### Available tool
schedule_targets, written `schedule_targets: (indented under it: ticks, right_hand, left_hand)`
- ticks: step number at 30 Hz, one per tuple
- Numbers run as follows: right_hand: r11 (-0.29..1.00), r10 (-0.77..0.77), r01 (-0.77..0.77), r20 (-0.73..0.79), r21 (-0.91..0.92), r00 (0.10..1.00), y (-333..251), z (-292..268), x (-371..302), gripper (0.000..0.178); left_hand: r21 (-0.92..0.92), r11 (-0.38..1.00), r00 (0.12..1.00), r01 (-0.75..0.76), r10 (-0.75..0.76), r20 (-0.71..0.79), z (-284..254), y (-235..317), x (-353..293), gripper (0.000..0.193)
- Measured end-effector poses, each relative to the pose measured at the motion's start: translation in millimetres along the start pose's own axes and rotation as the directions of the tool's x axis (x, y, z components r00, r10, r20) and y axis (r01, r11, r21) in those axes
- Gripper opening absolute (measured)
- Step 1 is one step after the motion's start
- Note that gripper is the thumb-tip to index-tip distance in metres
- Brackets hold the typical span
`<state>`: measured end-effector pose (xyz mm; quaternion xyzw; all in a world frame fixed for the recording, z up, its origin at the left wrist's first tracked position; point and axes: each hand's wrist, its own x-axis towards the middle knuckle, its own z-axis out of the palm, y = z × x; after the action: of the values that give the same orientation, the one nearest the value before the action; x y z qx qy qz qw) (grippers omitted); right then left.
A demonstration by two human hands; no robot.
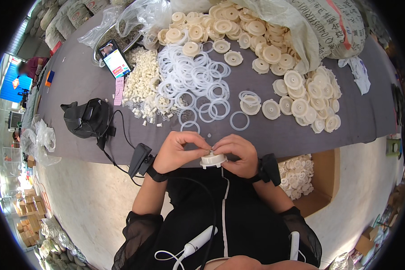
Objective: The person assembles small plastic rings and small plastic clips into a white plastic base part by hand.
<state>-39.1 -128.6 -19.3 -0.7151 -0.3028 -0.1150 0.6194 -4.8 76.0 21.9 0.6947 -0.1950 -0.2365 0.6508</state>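
Close to my body, just off the table's near edge, a round cream plastic cap with small tabs on its rim is held between my hands. My right hand grips its right side, fingertips on top and thumb lower down. The thumb and forefinger of my left hand are pinched together at the cap's raised centre; whatever sits between those fingertips is hidden. Beyond my hands lie a heap of translucent white rings and a heap of small cream plastic pieces.
Cream caps are piled at the right, more caps spill from a woven sack. A phone leans on a metal bowl. A black bag lies left. A cardboard box of finished-looking parts stands below the table.
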Motion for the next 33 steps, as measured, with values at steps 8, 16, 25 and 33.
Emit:
schedule_targets:
  ticks: [8, 16, 25, 33]
  right_hand:
    - [1.0, 0.005, -0.006, -0.037, -0.018, 0.999, -1.0, -2.5, -0.7, 0.031]
    - [0.996, -0.016, 0.015, -0.007, -0.093, 1.0, -3.2, -5.9, 0.1, 0.027]
    - [0.985, -0.098, 0.085, -0.082, -0.149, 0.992, -5.3, 1.5, -3.2, 0.027]
    - [0.992, -0.08, 0.069, -0.11, -0.103, 0.991, -5.6, 3.2, -11.1, 0.029]
  left_hand:
    - [-0.016, 0.998, 0.997, -0.064, 0.065, 0.036, 6.2, -1.8, -3.8, 0.03]
    - [0.239, 0.967, 0.995, -0.091, 0.097, -0.014, 17.9, 1.3, -15.4, 0.044]
    - [0.411, 0.86, 0.926, -0.302, 0.368, -0.089, 21.9, -4.1, -14.8, 0.025]
    - [0.273, 0.9, 0.919, -0.34, 0.38, -0.108, 29.2, -20.1, -9.8, 0.03]
